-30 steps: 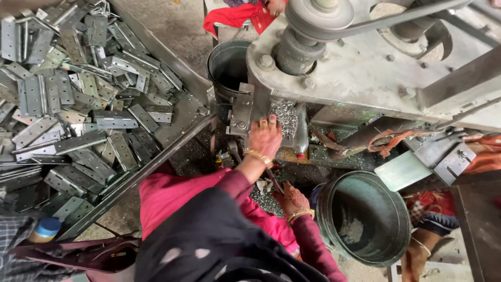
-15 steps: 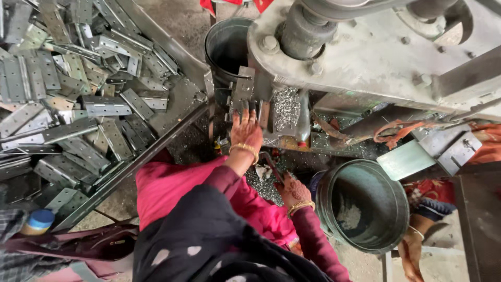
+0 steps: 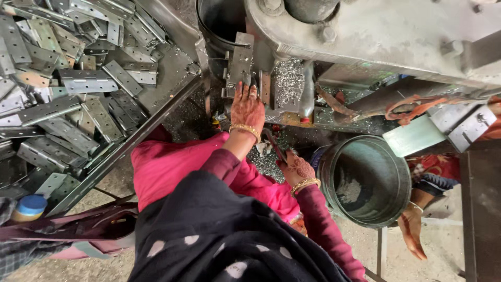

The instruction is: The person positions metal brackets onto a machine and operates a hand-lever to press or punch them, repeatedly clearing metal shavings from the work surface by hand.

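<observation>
My left hand [image 3: 247, 107], with a gold bangle at the wrist, reaches up to the grey machine [image 3: 376, 31] and rests its fingers on a flat metal piece [image 3: 241, 60] at the machine's work area. My right hand [image 3: 296, 169], also bangled, sits lower by my lap and is closed around a dark slim lever or rod [image 3: 275, 145]. Silver metal shavings [image 3: 288, 81] lie beside the left hand on the machine bed. My pink clothing and dark dotted scarf fill the lower middle.
A heap of grey metal hinge plates [image 3: 78, 83] fills a tray at the left. A round green metal bucket [image 3: 365, 180] stands at the right, a dark bucket [image 3: 222, 23] behind the machine. Another person's hand [image 3: 412, 230] hangs lower right. A blue-capped bottle [image 3: 28, 207] lies lower left.
My left hand has stretched further up onto the metal piece at the machine. The right hand stays low on the rod. The view has tilted closer in.
</observation>
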